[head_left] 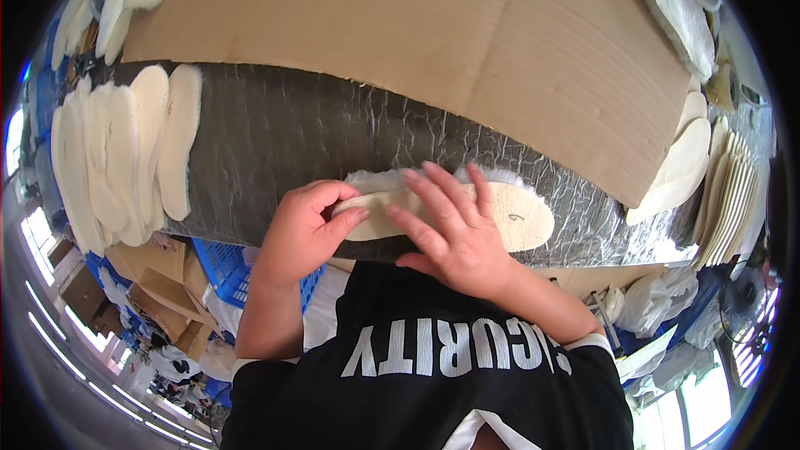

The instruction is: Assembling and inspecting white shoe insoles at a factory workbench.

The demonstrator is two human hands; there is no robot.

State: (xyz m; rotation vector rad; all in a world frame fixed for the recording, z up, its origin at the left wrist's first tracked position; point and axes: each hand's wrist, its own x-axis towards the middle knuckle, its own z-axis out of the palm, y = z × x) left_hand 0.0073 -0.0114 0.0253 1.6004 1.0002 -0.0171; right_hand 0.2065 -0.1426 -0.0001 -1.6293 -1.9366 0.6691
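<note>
A cream shoe insole [525, 215] lies sideways near the front edge of the dark worktop, its plain side up, with a small handwritten mark near its right end. White fleece [500, 176] shows along its far edge. My left hand [302, 221] pinches the insole's left end between thumb and fingers. Across its middle rests my right hand [457, 240], fingers spread over the upper face and touching it. Part of the insole is hidden under those fingers.
A large cardboard sheet [400, 25] covers the far side of the crinkled grey worktop [267, 133]. Several insoles [117, 150] lie in a row at left. More insoles [733, 200] are stacked at right. Below the left edge stand a blue crate [225, 271] and cardboard boxes [171, 292].
</note>
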